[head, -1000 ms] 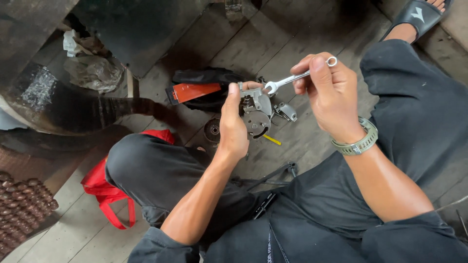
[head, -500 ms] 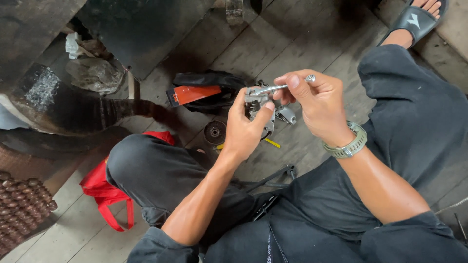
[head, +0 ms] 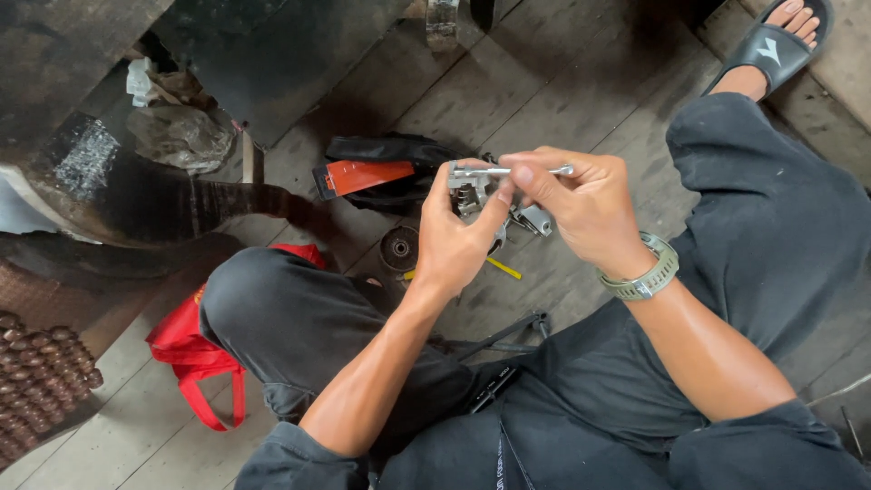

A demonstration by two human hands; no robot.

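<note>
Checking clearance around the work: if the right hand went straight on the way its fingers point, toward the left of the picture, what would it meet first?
Most likely the left hand: the right hand holds a wrench whose far end already sits by the left thumb. Beyond lies the orange-and-black tool, though depth is unclear.

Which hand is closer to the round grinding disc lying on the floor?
The left. The left hand grips the metal part just right of and above the disc. The right hand holds the wrench farther right, beyond the left hand.
</note>
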